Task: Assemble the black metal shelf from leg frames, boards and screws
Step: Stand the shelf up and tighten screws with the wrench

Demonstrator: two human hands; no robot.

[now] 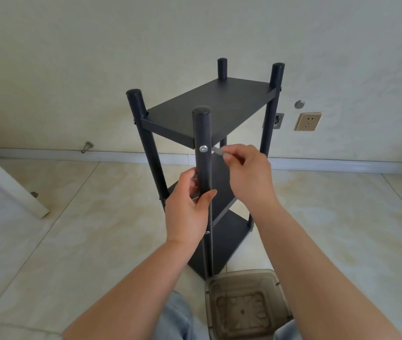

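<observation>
Pale floor tiles [60,241] and a cream wall [72,57] are framing the work area; the shelf [209,106] is standing upright on the floor, just in front of the wall, with three boards already sitting between four legs.

The left hand [186,212] is gripping the near leg [203,173] below the top board [209,104], fingers and thumb curled round the tube. The right hand [249,173] is pinching a small silver key [217,150], whose tip is lying just beside the screw [203,148] at the top joint; whether the tip is seated in the screw head cannot be told.

Probable faults from this point:
- Key slipping out of the head, caused by shallow or angled seating, and rounding the socket.
- Shelf rocking or tipping, caused by sideways turning force on a tall, narrow frame if the left hand is loosening.
- Cross-threading, caused by the leg hole sitting off the board's insert.

A brown plastic bin [246,303] is standing near the shelf foot, close to the person's knees, and could be knocked.
</observation>
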